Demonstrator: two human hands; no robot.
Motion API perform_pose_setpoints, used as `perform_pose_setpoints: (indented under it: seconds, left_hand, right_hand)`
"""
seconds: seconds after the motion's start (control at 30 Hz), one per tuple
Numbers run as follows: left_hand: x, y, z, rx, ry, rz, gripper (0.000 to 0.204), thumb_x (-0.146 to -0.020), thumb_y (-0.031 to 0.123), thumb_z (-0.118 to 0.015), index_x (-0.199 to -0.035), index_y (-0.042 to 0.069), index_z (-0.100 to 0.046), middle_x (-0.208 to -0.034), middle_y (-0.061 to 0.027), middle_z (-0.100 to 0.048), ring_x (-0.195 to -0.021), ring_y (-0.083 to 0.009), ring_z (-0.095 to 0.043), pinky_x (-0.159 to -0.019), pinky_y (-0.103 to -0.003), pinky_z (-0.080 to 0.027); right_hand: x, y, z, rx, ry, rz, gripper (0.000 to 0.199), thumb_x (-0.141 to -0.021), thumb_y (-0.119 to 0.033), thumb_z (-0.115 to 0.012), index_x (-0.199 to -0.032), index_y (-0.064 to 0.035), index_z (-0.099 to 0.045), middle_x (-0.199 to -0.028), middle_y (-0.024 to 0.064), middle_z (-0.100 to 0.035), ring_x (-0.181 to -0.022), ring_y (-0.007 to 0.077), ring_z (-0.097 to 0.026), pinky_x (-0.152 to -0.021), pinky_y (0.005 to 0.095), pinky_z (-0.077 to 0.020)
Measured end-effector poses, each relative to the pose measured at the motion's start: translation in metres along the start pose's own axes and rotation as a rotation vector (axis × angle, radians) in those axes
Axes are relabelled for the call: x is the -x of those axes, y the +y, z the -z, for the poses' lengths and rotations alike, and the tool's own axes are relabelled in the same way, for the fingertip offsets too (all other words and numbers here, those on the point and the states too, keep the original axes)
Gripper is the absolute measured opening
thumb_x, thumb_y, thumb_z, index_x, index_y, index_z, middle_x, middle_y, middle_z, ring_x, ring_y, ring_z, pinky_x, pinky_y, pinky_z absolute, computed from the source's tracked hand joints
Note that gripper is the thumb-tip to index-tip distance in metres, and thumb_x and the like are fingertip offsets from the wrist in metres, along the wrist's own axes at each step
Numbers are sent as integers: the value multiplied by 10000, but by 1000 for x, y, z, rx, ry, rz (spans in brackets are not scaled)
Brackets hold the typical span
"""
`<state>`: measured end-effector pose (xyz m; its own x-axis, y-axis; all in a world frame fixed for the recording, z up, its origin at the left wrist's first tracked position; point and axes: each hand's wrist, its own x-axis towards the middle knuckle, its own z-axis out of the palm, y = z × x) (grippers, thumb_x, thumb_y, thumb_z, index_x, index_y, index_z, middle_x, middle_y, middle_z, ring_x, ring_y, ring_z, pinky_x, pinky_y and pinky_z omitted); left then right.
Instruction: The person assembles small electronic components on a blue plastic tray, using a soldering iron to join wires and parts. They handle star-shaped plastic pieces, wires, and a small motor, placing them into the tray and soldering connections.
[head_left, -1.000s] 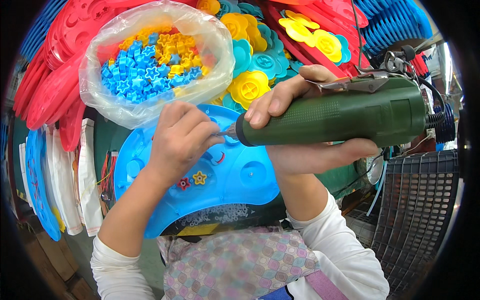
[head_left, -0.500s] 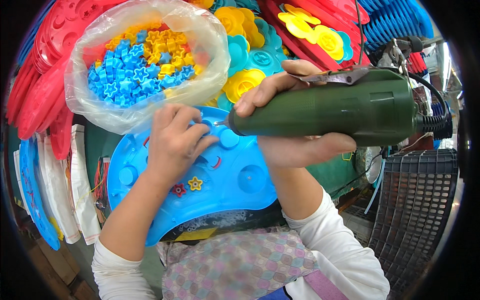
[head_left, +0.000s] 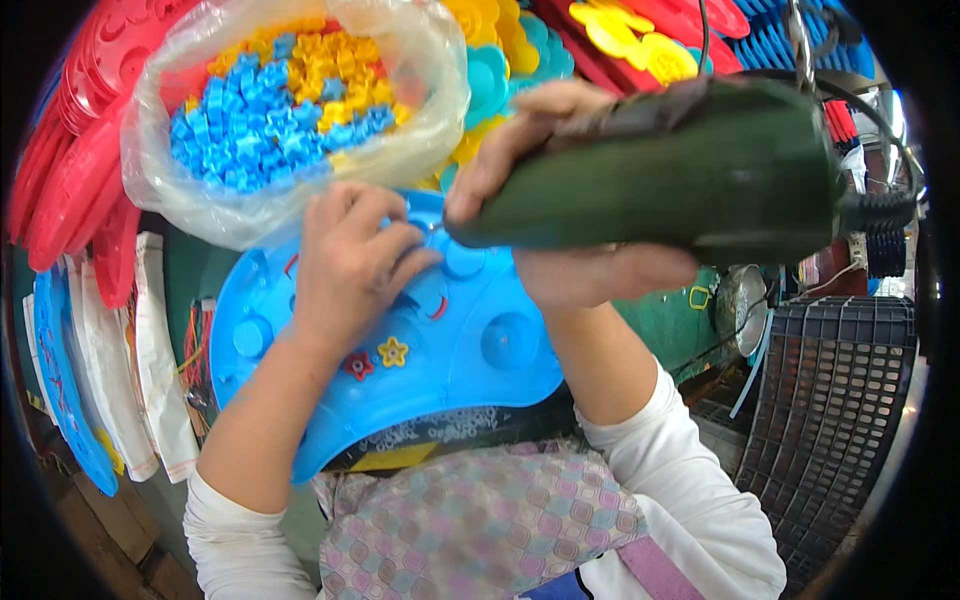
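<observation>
My right hand point(head_left: 500, 175) is wrapped round a dark green electric screwdriver point(head_left: 680, 170), held nearly level with its tip toward my left hand. The tool is blurred. Over a curved blue plastic panel point(head_left: 450, 370), my left hand point(head_left: 355, 255) has its fingers curled together close to the screwdriver's tip. Whatever the fingertips hold is hidden. Lower on the panel sit a yellow star piece point(head_left: 393, 352) and a red star piece point(head_left: 358, 366). A red curved strip point(head_left: 438, 308) shows just right of my left hand.
Behind the panel stands a clear plastic bag point(head_left: 150, 170) of blue and yellow star pieces. Red plastic parts point(head_left: 85, 190) are stacked at left; yellow and teal flower-shaped parts point(head_left: 487, 80) lie behind the screwdriver. A black plastic crate point(head_left: 840, 400) is at right, and a cable trails from the tool.
The screwdriver and right hand have shifted slightly up and left in the view and are more blurred. My left hand stays on the panel in nearly the same pose.
</observation>
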<state>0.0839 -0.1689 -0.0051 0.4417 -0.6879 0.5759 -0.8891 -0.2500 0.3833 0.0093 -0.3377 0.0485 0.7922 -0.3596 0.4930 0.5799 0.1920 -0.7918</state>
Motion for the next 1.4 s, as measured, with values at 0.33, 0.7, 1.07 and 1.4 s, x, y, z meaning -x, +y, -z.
perform_pose_setpoints:
  seconds: [0.33,0.7,1.07,1.4]
  left_hand:
    - [1,31,46,-54,-80,-62,307,-689,122,-855,-930,58,-675,-989,-61,-662,-979,-293,-603,-862,-427,-496]
    - [134,126,47,251,-265,68,199,-745,64,-749,-932,68,-683,-833,-69,-609,-697,-236,-614,-560,-354,-477]
    - [218,133,75,-39,-25,739,224,-818,102,-852,-977,45,-705,-720,-70,-611,-591,-225,-587,-533,-346,-473]
    - [215,127,78,74,9,671,254,-873,105,-776,-1118,60,-728,-875,-146,-723,-752,-336,-701,-658,-410,-552]
  right_hand:
    - [71,-93,21,-291,-384,-175,1030,-826,-788,-653,-1417,27,-431,-898,160,-661,-713,304,-719,-643,437,-613]
    - [164,-59,1,-236,-132,-200,1082,-704,-821,-700,-1348,23,-488,-929,183,-669,-777,329,-714,-708,457,-596]
    - [156,9,-64,-485,-355,-203,989,-725,-664,-798,-1375,8,-474,-1028,181,-681,-885,302,-723,-793,410,-608]
    - [156,13,-90,-354,-354,-382,1114,-657,-845,-701,-1355,-17,-446,-942,121,-657,-836,254,-704,-731,364,-596]
